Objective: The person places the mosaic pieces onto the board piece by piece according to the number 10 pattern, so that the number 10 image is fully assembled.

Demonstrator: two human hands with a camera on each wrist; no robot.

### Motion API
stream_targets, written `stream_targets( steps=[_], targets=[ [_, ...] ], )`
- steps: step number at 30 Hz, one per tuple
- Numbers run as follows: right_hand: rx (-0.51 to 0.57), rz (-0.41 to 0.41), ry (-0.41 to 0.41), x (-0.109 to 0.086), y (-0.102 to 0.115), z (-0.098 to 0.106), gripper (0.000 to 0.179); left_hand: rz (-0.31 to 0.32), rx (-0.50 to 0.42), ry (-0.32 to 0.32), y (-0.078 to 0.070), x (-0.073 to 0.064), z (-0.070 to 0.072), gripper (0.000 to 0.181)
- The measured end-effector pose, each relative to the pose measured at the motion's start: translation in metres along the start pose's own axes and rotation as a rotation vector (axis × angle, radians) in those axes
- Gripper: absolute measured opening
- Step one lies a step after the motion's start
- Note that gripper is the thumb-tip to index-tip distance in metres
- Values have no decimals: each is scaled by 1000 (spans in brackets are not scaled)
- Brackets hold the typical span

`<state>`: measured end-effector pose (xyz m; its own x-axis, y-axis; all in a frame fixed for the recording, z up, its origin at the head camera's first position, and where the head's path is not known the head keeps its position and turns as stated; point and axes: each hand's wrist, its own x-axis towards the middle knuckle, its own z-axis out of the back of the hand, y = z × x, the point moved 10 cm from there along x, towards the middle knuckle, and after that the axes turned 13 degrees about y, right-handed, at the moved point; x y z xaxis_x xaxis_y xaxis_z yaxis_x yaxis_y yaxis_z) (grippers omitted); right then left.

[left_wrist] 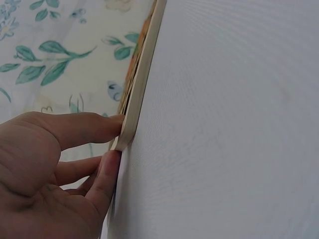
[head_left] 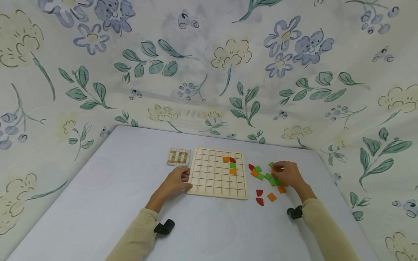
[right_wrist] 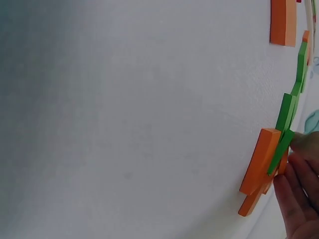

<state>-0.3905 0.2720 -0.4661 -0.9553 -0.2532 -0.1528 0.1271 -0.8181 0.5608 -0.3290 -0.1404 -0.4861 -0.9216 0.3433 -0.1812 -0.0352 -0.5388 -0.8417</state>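
My left hand [head_left: 176, 180] pinches the lower left corner of a wooden grid board [head_left: 209, 174], thumb on top and fingers beneath the edge, as the left wrist view shows. In the board's upper right cells sit an orange square tile [head_left: 226, 159], a red quarter-round tile [head_left: 232, 160], a green square tile [head_left: 232, 165] and another orange one. Over the loose pile to the right, my right hand [head_left: 288, 174] pinches an orange tile [right_wrist: 283, 162] between thumb and fingers, partly hidden by a green tile [right_wrist: 280, 151] in the right wrist view.
A pattern card [head_left: 178, 157] lies left of the board. Loose green tiles [head_left: 260, 176], red quarter-rounds [head_left: 259, 201] and orange squares [head_left: 271, 197] are scattered on the white table [head_left: 209, 228] right of the board. A floral cloth [head_left: 202, 72] hangs behind.
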Motion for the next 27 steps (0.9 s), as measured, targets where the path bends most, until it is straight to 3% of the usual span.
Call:
stream_targets(
  steps=[7,15,27],
  targets=[
    [4,-50,-21,1,-4,2,29,5,8,1,1,-1,-1,66],
    [-18,-34,-97,10,-3,11,31,1,-2,1,2,-1,0,66],
    [-8,-50,-82,24,-5,4,32,10,-13,-2,2,-2,0,65]
  ],
)
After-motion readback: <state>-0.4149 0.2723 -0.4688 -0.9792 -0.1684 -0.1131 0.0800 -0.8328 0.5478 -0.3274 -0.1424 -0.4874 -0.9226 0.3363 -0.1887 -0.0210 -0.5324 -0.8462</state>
